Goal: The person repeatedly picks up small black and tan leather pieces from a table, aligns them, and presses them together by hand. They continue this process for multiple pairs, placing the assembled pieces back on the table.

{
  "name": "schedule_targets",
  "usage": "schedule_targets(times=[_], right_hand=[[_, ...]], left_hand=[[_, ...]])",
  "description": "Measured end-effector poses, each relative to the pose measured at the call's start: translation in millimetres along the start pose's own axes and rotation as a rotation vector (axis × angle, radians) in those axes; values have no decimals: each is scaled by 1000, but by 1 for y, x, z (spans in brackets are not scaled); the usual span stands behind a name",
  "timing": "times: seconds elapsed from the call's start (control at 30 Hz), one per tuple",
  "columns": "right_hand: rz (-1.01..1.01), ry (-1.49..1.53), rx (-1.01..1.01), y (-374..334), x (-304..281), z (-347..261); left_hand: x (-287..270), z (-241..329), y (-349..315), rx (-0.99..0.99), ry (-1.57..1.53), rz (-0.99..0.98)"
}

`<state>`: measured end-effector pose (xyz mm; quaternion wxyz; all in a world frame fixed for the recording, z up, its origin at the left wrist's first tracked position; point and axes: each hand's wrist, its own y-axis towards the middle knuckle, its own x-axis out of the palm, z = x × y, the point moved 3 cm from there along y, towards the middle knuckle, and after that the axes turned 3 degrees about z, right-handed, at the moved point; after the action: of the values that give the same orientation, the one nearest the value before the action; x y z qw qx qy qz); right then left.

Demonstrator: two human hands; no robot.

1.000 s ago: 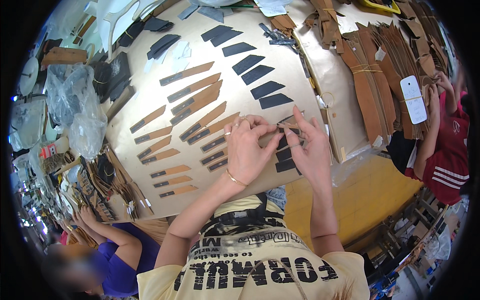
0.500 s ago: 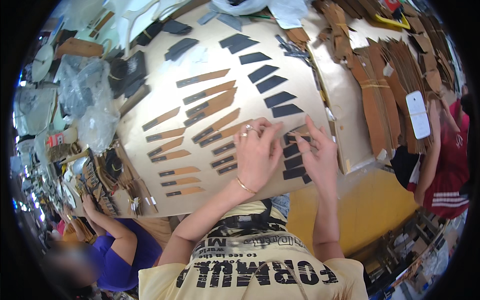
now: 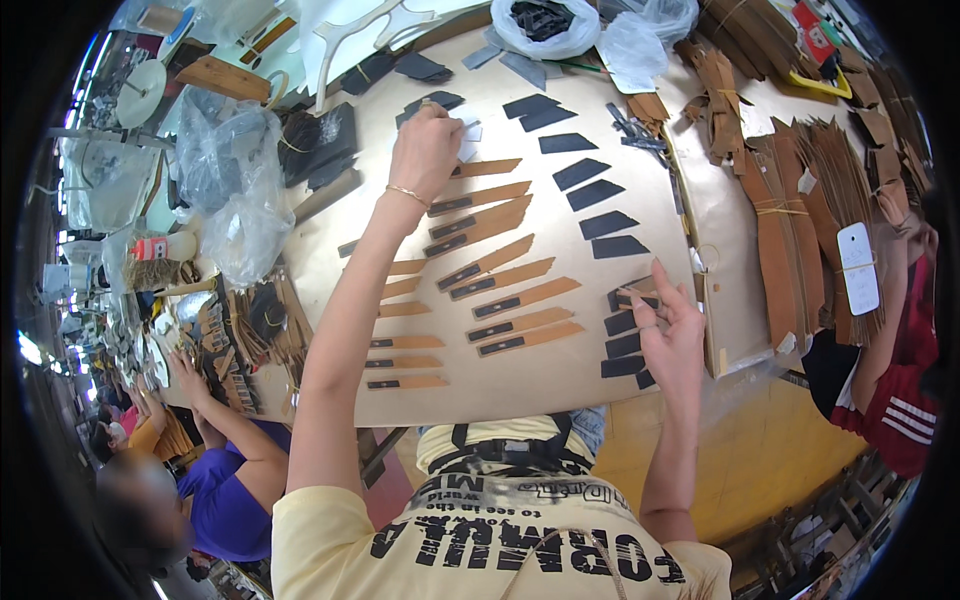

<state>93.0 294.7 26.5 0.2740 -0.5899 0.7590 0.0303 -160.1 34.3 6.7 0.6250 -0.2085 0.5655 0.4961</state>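
My left hand (image 3: 428,148) reaches to the far left of the board, its fingers curled down by a small pile of dark pieces (image 3: 418,103) and a white scrap (image 3: 470,140). Whatever its fingertips grip is hidden. At the right, my right hand (image 3: 672,335) pinches a thin brown strip (image 3: 640,295) over a column of dark pieces (image 3: 620,345). Brown leather strips (image 3: 525,298) with slanted tips lie in rows between my arms, each with a dark patch at one end. Slanted black pieces (image 3: 597,194) lie in a line beyond my right hand.
Banded bundles of brown leather (image 3: 785,215) and a white tag (image 3: 857,268) lie at the right. Clear plastic bags (image 3: 235,190) crowd the left, and a bag of black scraps (image 3: 545,22) stands at the back. Co-workers' arms (image 3: 222,425) show on both sides.
My left hand has moved from beside my right hand to the dark pile at the far left. The view has shifted, and my right hand still pinches the brown strip.
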Motion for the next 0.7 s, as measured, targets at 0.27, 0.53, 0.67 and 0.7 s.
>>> schedule_targets(times=[0.27,0.53,0.67,0.7], right_hand=[[6,97,-1,1,1,3],[14,131,-14,3,2,9],[13,167,10,4,2,8],[5,137,-4,4,1,7]], left_hand=[[-36,30,-20,-59,-171,196],[-16,157,-98,965,-345,12],[2,159,-98,1074,-170,-108],[3,160,-98,1097,-151,-116]])
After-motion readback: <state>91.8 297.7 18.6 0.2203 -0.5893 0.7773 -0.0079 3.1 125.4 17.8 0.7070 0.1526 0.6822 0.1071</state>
